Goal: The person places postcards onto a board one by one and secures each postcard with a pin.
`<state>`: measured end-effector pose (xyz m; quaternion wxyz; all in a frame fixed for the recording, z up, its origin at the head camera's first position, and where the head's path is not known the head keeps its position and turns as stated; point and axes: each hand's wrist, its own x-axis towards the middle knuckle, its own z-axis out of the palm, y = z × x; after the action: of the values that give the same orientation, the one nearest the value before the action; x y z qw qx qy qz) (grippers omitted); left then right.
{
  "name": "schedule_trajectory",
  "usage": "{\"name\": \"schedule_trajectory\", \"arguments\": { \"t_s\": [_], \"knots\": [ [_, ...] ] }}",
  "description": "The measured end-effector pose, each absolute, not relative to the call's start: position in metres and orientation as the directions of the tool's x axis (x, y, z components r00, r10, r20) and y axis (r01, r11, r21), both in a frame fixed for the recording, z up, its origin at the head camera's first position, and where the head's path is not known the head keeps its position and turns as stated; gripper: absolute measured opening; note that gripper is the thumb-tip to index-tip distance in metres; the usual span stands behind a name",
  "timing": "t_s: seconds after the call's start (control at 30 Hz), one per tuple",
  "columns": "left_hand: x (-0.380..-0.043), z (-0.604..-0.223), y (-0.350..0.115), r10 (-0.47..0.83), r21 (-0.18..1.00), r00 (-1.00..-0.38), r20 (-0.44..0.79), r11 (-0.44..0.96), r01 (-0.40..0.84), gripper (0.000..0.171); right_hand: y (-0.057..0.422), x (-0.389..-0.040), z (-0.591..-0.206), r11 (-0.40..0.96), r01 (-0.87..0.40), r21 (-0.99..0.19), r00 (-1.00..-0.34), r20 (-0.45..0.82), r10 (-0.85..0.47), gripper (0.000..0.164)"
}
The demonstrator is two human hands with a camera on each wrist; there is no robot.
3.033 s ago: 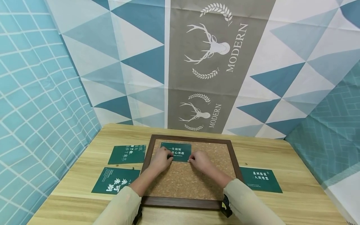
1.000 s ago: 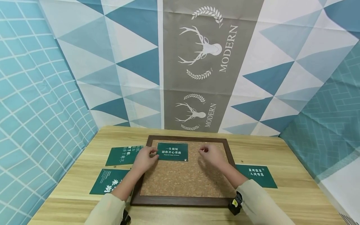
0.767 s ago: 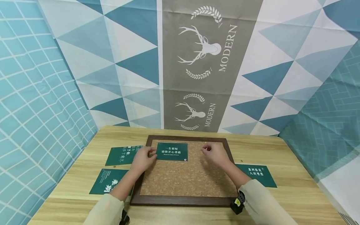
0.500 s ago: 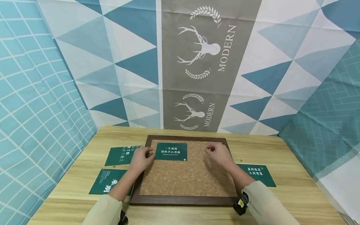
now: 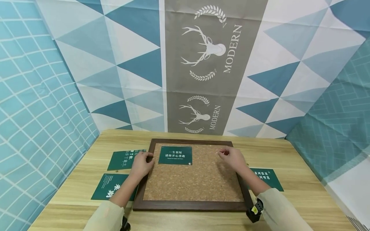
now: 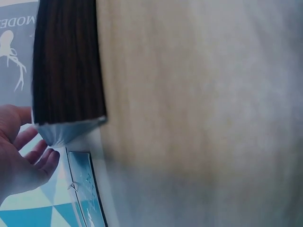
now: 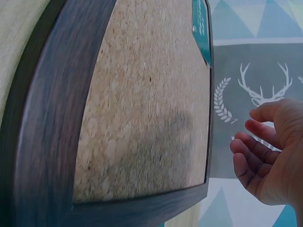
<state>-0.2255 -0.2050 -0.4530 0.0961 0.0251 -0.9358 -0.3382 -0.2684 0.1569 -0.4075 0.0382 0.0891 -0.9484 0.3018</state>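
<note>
A cork board (image 5: 193, 184) in a dark wooden frame lies on the wooden table. Near its upper left, a green card (image 5: 175, 161) with white lettering lies on the cork, a small shiny pin (image 5: 189, 163) at its lower right corner. My left hand (image 5: 141, 165) hovers at the left side of the frame, fingers loosely bent and holding nothing. Over the upper right of the cork is my right hand (image 5: 233, 158); the right wrist view shows its relaxed, curled fingers (image 7: 253, 153) with nothing between them.
Two more green cards, an upper one (image 5: 118, 160) and a lower one (image 5: 101, 187), lie left of the board, partly behind the left arm. Another green card (image 5: 271, 179) lies right of it, partly under the right forearm. A patterned cloth (image 5: 138, 73) hangs behind the table.
Three seconds ago both hands were at the pinned card's lower edge. They have since drawn apart, the left hand leftward and the right hand rightward, leaving the card on the cork.
</note>
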Motion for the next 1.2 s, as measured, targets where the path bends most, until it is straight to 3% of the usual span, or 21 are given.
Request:
{"name": "schedule_trajectory", "arguments": {
  "t_s": [0.33, 1.2],
  "knots": [
    [-0.226, -0.453, -0.206, -0.138, 0.666, -0.987, 0.081, 0.745, -0.049, 0.034, 0.174, -0.265, -0.410, 0.793, -0.198, -0.576, -0.979, 0.155, -0.132, 0.021],
    [-0.226, -0.451, -0.206, -0.147, 0.629, -0.988, 0.043, 0.773, -0.088, 0.031, 0.207, -0.264, -0.408, 0.779, -0.177, -0.602, -0.982, 0.161, -0.099, 0.024]
  ]
}}
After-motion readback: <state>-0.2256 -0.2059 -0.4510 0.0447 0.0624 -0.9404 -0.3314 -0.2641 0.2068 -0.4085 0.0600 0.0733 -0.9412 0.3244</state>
